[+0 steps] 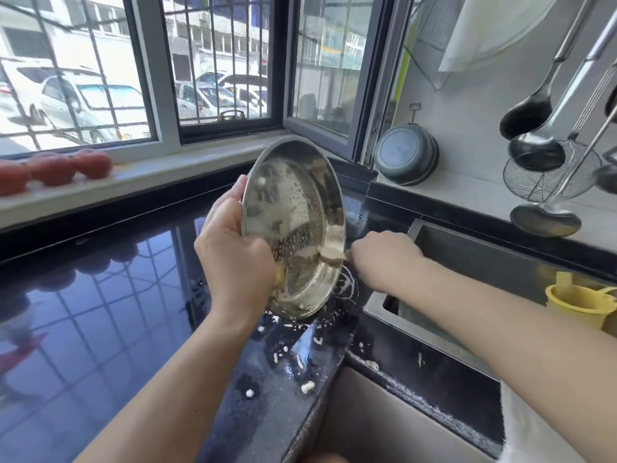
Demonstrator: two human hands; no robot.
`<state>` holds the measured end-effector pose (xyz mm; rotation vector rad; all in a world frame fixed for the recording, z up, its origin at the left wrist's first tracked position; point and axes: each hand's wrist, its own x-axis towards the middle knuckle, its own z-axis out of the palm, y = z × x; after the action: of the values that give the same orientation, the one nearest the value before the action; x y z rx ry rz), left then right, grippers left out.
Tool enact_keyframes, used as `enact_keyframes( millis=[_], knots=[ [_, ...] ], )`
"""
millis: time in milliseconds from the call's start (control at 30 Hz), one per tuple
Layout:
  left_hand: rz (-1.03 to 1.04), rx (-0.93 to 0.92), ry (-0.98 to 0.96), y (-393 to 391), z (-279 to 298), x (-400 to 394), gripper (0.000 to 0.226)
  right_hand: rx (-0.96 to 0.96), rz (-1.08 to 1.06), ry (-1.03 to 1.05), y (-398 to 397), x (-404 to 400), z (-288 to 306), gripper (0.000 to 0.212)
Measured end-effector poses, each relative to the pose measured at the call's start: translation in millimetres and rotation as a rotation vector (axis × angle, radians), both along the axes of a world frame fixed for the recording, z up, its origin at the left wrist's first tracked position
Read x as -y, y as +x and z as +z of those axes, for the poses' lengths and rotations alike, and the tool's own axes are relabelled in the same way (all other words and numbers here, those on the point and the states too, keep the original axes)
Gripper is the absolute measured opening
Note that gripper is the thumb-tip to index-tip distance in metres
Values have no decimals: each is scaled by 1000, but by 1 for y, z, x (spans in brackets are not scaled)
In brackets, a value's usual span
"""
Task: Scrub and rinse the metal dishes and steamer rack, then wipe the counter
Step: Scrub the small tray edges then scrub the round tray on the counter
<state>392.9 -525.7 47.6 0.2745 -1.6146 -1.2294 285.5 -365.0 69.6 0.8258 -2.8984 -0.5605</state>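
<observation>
A round metal dish point(293, 212), soapy inside, stands tilted on its lower edge on the black counter point(100, 312), its open side facing me. My left hand point(233, 252) grips its left rim, thumb inside the dish. My right hand point(384, 259) sits at the dish's right rim and holds a small tan scrubbing pad point(332, 253) against the inner wall; most of the pad is hidden by the rim and fingers. Foam flecks point(300, 359) dot the counter below the dish. No steamer rack is in view.
The steel sink point(467, 262) lies to the right, with a yellow cup point(581, 305) at its far side. A dark pan point(405, 155) leans in the corner. Ladles and a wire skimmer point(547, 168) hang on the right wall. Tomatoes point(53, 168) line the windowsill.
</observation>
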Motion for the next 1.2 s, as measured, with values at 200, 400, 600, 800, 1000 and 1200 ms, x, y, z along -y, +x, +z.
enact_keyframes(
  millis=[200, 400, 600, 800, 1000, 1200],
  knots=[
    [48, -50, 47, -6, -19, 11, 73, 577, 79, -205, 27, -7, -30, 33],
    [92, 57, 129, 1, -12, 12, 27, 513, 85, -266, 36, -9, -41, 27],
    [-28, 348, 80, 2, 13, 45, 46, 332, 35, -108, 29, -11, -38, 33],
    [-53, 179, 89, 4, -8, -24, 79, 113, -44, -128, 2, -9, -34, 33],
    [-115, 158, 116, 5, -15, -36, 87, 294, 14, -122, -2, -13, -37, 38],
    [37, 136, -85, 7, -34, -30, 90, 646, 83, -110, 20, -16, -1, 32]
  ],
)
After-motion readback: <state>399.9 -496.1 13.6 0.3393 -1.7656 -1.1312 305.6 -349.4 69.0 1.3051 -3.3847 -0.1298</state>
